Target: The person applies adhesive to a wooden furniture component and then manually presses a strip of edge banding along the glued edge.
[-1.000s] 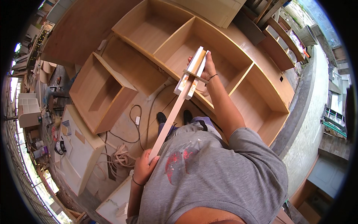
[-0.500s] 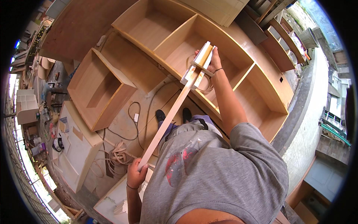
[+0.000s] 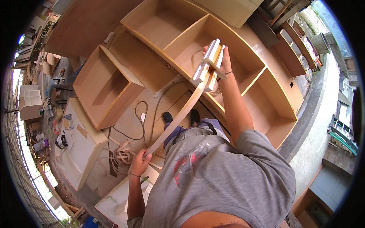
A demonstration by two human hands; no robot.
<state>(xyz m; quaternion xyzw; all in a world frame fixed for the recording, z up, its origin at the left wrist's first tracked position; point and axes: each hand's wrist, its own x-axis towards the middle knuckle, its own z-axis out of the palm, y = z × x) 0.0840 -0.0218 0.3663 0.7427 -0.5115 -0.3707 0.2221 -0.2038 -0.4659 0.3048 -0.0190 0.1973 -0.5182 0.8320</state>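
A pale, thin strip of edge banding (image 3: 178, 119) runs diagonally between my hands. My left hand (image 3: 140, 164) pinches its lower end, beside my left hip. Out ahead, my right hand (image 3: 226, 64) is closed around a white block-shaped tool (image 3: 198, 74) with a yellowish, glue-stained channel down its middle. The strip comes out of the tool's near end and sags in a slight curve. Behind the tool, loops of the same banding hang over the wooden cabinet, partly hidden by the tool and my right hand.
A long wooden cabinet carcass (image 3: 262, 78) with open compartments lies ahead. A smaller wooden box (image 3: 108, 85) stands to the left. Loose banding (image 3: 122, 153) is heaped on the floor near a dark cable (image 3: 153, 114). White panels (image 3: 84, 142) stand at left.
The strip has gone from straight to slightly bowed. My left hand has moved a little up, and the tool in my right hand has shifted slightly right.
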